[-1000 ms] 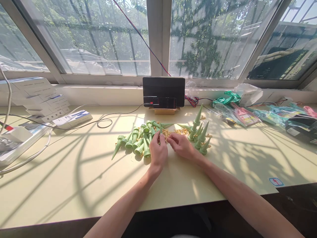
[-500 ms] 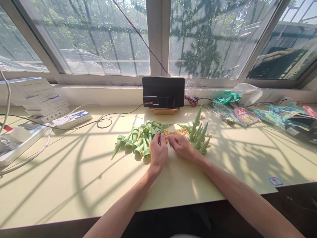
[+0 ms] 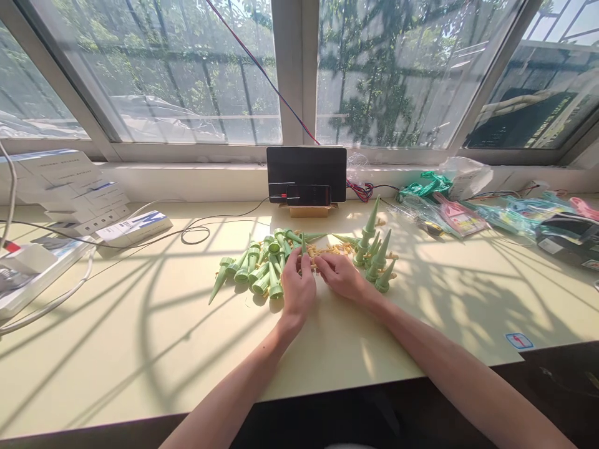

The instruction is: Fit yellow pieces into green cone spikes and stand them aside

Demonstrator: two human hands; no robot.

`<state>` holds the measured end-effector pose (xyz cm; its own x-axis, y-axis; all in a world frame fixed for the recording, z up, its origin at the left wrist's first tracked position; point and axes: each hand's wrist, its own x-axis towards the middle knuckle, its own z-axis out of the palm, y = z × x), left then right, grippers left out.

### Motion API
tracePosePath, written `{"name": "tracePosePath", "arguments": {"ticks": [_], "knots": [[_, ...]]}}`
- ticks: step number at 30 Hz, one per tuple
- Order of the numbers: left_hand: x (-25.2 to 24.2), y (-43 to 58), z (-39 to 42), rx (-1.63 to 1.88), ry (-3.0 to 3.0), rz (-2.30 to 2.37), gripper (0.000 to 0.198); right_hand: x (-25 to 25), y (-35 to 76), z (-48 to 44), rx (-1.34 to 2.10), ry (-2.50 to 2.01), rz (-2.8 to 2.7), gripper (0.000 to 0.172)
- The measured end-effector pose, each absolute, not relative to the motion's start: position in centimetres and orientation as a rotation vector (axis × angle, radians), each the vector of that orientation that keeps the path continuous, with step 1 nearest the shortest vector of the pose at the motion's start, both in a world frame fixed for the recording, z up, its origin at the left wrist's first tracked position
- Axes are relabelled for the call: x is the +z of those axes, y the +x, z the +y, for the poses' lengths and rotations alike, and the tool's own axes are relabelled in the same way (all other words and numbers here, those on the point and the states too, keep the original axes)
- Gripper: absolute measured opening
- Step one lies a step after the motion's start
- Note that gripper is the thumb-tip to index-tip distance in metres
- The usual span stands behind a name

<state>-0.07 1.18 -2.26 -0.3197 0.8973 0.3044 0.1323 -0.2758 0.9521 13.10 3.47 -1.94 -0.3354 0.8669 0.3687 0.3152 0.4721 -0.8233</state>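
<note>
My left hand (image 3: 299, 285) is closed round a green plastic watering spike (image 3: 303, 242), whose pointed tip stands up past the fingers. Close on its right, my right hand (image 3: 344, 275) has its thumb and forefinger pinched near the spike; whatever small piece is between them is hidden. Behind both hands lies a scatter of small yellow valve pieces (image 3: 344, 248). A heap of green spikes (image 3: 257, 265) lies to the left of my left hand. Beyond my right hand, several spikes with yellow pieces in their sides (image 3: 378, 259) stand point up.
A black tablet (image 3: 306, 165) with a phone (image 3: 307, 195) before it stands at the window. White boxes (image 3: 87, 187) and a power strip (image 3: 44, 274) are at the left, with cables trailing across the table. Bagged items (image 3: 461, 215) lie at the right.
The whole view has shifted slightly. My hands keep nearly the same pose, with the right fingertips a little closer to the spike in my left hand.
</note>
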Motion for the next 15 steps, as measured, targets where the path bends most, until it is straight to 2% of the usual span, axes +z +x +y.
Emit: {"name": "tracePosePath", "arguments": {"ticks": [6,15], "knots": [[-2.27,-0.34,1.33,1.591,1.232,1.399,0.026,-1.79,13.16,3.35,0.892,-0.947,-1.880,0.025],[-2.64,-0.45,1.41,1.649,1.270,1.392,0.029,-1.97,13.13,3.28,0.884,-0.942,-1.883,0.022]]}}
